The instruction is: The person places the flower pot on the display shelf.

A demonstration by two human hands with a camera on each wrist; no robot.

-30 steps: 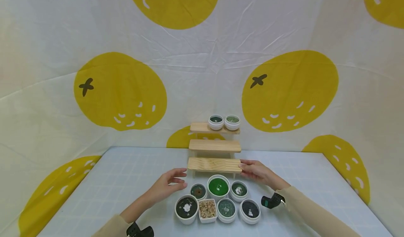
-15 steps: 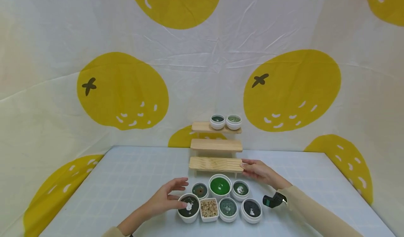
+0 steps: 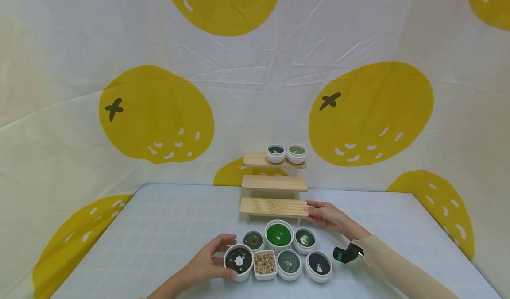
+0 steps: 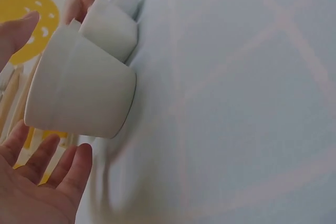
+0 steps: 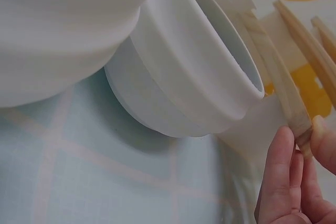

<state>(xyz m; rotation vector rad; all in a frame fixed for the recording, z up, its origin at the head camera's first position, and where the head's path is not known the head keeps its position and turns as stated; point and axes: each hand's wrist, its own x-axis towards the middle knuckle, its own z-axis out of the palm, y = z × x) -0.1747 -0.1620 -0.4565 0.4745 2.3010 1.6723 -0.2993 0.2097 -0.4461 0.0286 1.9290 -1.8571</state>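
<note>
My left hand (image 3: 209, 261) is spread around the white pot (image 3: 238, 263) with dark filling at the front left. Its thumb lies at the near side of the rim and its fingers at the far side. In the left wrist view, the fingers (image 4: 76, 174) stay relaxed and slightly apart from the pot's wall (image 4: 89, 87). My right hand (image 3: 332, 219) pinches the right end of the lowest step of a three-tier wooden display stand (image 3: 274, 207). The right wrist view shows thumb and fingers on that board's end (image 5: 296, 121).
Beside the held-around pot stand a square dish of tan pebbles (image 3: 264, 263), a larger bright-green pot (image 3: 279, 235) and several small dark-filled pots (image 3: 318, 266). Two small pots (image 3: 296, 153) sit on the top step. A patterned cloth (image 3: 263, 95) hangs behind the table (image 3: 159, 228).
My left hand has come down and toward me from beside the stand to around the front-left pot. The right hand keeps its pinch on the lowest step.
</note>
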